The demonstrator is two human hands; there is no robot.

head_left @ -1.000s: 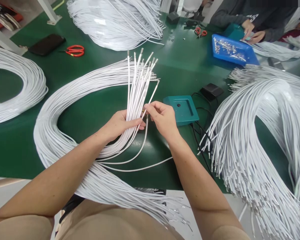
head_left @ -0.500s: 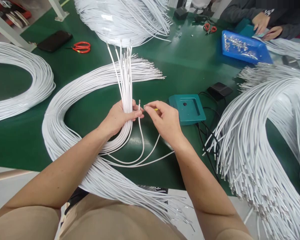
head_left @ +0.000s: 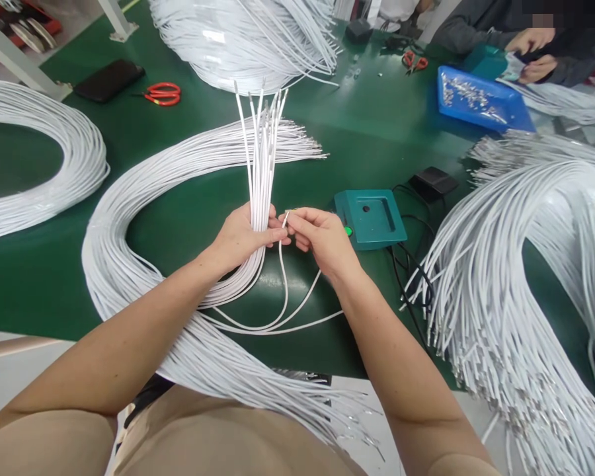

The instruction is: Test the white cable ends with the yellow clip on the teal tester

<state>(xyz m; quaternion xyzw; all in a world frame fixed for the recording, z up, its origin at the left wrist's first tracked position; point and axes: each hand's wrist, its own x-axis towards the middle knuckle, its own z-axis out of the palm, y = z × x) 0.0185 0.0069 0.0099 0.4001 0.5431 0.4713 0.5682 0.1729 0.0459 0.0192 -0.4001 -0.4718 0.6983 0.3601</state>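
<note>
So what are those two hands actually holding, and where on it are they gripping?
The left hand grips a bunch of white wires below their upright ends. The right hand pinches the tip of a single white wire.

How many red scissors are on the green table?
2. One pair of red scissors lies at the far left beside a black case. The other pair lies at the far right, near the blue tray. Wire piles could hide more.
</note>
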